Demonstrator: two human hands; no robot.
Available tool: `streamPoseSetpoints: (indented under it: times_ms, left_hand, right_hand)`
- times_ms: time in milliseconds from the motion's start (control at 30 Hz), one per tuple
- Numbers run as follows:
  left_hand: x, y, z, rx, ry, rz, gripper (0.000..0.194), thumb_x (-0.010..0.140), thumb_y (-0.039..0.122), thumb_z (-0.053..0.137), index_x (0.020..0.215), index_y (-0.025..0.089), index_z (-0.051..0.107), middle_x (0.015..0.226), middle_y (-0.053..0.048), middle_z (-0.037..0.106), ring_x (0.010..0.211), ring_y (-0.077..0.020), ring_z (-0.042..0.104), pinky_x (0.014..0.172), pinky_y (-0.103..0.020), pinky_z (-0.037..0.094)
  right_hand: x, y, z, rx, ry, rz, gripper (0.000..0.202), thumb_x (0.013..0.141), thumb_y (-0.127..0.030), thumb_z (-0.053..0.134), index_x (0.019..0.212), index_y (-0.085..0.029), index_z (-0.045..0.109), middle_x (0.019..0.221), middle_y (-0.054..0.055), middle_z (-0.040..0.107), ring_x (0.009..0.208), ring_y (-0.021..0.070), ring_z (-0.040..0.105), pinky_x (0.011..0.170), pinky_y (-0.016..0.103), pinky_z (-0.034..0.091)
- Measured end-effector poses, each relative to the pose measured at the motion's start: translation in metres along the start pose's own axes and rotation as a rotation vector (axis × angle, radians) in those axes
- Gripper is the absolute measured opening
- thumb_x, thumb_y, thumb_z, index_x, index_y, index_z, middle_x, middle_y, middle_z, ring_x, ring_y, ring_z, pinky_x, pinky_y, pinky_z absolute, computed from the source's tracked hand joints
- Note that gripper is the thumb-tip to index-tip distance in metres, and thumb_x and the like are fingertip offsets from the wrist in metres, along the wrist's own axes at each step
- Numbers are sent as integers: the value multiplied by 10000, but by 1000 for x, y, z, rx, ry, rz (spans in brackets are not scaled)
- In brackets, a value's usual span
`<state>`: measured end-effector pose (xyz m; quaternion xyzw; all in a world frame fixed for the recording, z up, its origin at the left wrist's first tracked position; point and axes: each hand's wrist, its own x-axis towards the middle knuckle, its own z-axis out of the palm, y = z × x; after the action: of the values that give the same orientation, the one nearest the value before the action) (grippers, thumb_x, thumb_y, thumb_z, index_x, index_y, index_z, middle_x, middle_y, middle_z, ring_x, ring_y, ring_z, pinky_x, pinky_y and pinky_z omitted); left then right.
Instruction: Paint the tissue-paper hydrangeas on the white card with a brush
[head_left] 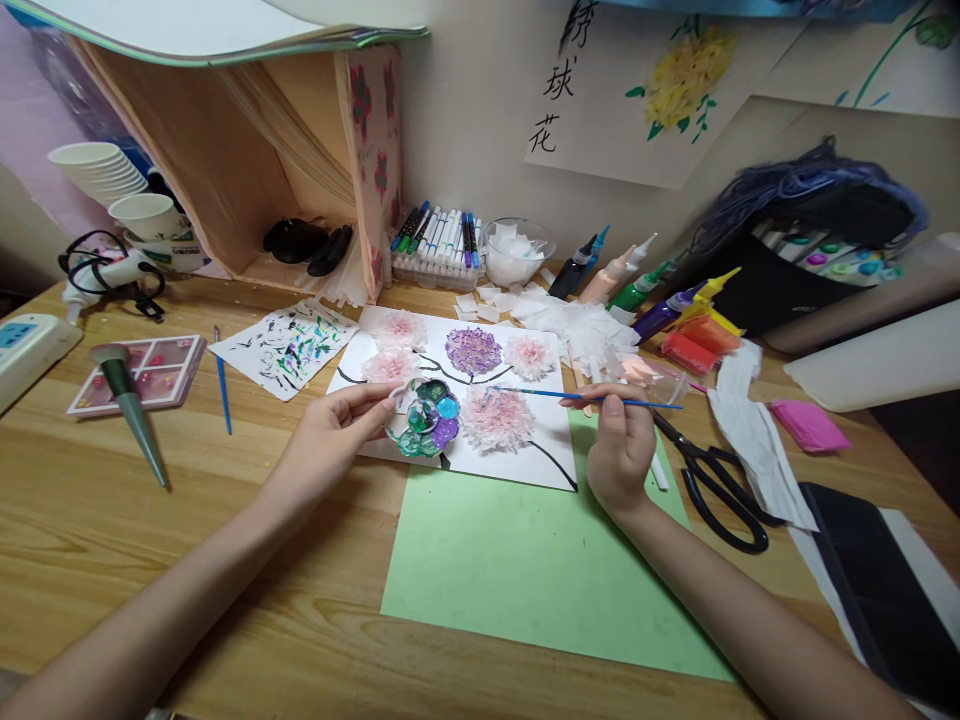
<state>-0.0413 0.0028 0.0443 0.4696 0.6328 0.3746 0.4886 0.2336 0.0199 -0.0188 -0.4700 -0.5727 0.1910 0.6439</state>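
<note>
Between the thumb and fingers of my left hand [346,425] is a flower-shaped paint palette [424,418] with green, blue and purple paint in its wells. My right hand [624,450] grips a thin blue paintbrush [577,396], its tip at a pink paper flower [498,416]. Whether the bristles touch the petals, I cannot tell. This flower belongs to a white sheet [551,465] with black painted branches, several pink flowers and one purple flower [473,350]. Under the sheet's front edge lies green paper [525,560].
Black scissors [720,485] lie right of my right hand. Paint bottles [607,275], white paper scraps [577,335] and a glass bowl [517,250] stand behind. At left are a paint-marked sheet [289,345], another brush [223,385] and a makeup brush [131,415].
</note>
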Motion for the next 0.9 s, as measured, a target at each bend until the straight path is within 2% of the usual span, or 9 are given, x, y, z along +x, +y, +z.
streamPoseSetpoints:
  times_ms: [133, 333, 467, 600, 733, 900]
  left_hand:
    - [0, 0, 0, -1, 0, -9, 393, 706, 467, 703, 1011, 221, 729, 1033, -52, 737, 906, -204, 665, 729, -263, 567]
    - [0, -3, 0, -33, -19, 0, 383, 708, 459, 709, 1006, 219, 730, 1071, -57, 727, 937, -211, 666, 743, -259, 569]
    - [1, -5, -1, -60, -30, -4, 387, 713, 458, 707, 1018, 218, 724, 1104, -46, 717, 948, -201, 662, 767, -257, 564]
    - [1, -6, 0, -55, -29, 3, 419, 704, 468, 708, 1030, 206, 723, 1081, -57, 724, 949, -225, 663, 777, -295, 570]
    - [1, -5, 1, -56, -26, 4, 448, 688, 479, 712, 1029, 189, 725, 1062, -71, 729, 936, -244, 664, 771, -330, 574]
    - [0, -4, 3, -86, -34, -25, 423, 702, 446, 715, 1039, 191, 718, 1020, -51, 740, 867, -189, 657, 721, -264, 562]
  right_hand:
    - [-1, 2, 0, 87, 36, -17, 217, 916, -301, 432, 811, -216, 602, 770, -2, 587, 678, 142, 601, 653, 319, 464]
    - [0, 2, -1, 38, 40, -8, 223, 915, -296, 439, 800, -209, 610, 764, 7, 599, 669, 146, 605, 651, 326, 463]
    - [-1, -1, 0, 149, 73, -86, 193, 909, -280, 442, 801, -224, 592, 733, 4, 595, 672, 163, 598, 630, 336, 469]
    - [-9, -7, 2, 213, -46, -212, 182, 907, -237, 428, 866, -231, 605, 744, 19, 622, 731, 197, 613, 653, 369, 478]
    - [-21, -12, 2, 204, -183, -273, 193, 908, -218, 417, 954, -231, 604, 808, 34, 652, 783, 200, 622, 665, 368, 487]
    - [-24, -15, -1, 113, -329, -281, 220, 904, -173, 406, 1007, -224, 594, 852, 46, 667, 825, 196, 629, 707, 370, 493]
